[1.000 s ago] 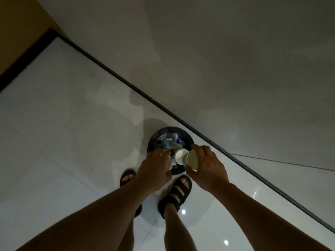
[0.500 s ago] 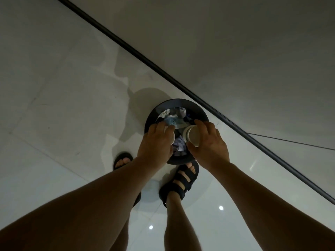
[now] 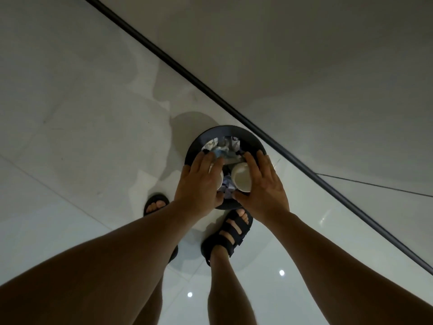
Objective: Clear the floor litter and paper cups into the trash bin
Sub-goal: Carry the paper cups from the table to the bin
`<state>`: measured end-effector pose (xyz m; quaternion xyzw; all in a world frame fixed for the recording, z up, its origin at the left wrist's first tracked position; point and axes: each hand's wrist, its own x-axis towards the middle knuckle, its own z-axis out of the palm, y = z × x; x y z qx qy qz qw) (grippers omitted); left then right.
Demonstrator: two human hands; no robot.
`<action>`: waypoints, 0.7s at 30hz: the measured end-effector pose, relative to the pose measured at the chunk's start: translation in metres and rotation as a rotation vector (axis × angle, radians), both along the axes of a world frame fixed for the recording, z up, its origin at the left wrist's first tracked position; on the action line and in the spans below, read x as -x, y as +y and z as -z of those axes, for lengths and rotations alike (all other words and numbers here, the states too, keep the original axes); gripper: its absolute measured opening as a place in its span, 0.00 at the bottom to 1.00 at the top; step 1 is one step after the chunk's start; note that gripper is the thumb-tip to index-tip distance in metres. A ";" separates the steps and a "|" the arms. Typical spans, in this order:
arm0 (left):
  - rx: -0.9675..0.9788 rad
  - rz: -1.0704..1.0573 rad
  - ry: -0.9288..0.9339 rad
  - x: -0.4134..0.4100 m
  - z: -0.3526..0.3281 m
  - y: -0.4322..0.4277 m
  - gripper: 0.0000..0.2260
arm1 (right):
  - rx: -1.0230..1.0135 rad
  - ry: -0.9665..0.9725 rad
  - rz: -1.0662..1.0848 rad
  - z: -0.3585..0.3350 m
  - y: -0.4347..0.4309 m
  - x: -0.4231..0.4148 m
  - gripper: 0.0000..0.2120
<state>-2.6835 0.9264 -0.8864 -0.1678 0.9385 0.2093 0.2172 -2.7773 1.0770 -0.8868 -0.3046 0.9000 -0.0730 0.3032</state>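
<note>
Right hand spread wide, left hand of unclear grip, both over the trash bin: either paper cup could bounce off the heaped litter onto the floor

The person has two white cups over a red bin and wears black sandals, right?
Not quite. The bin is black, not red, as the head view shows. The rest holds: two white cups are over it, and the sandals are black.
</note>
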 end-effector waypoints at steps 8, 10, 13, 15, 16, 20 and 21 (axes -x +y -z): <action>0.096 -0.075 0.055 0.044 -0.154 -0.035 0.33 | -0.019 0.020 0.025 -0.143 -0.013 0.024 0.44; 0.103 -0.086 0.078 0.047 -0.199 -0.041 0.33 | -0.010 0.041 0.024 -0.185 -0.010 0.028 0.43; 0.096 -0.098 0.065 0.043 -0.256 -0.048 0.35 | -0.041 0.057 0.029 -0.243 0.002 0.027 0.43; 0.120 -0.088 0.065 0.034 -0.293 -0.049 0.35 | -0.060 0.072 0.062 -0.281 0.016 0.019 0.44; 0.132 -0.081 0.074 0.029 -0.307 -0.049 0.35 | -0.057 0.082 0.089 -0.298 0.024 0.015 0.44; 0.153 0.012 0.066 0.013 -0.372 -0.040 0.36 | -0.087 0.137 0.216 -0.369 0.055 -0.005 0.43; 0.148 0.052 0.068 0.009 -0.388 -0.035 0.36 | -0.097 0.149 0.267 -0.387 0.062 -0.014 0.43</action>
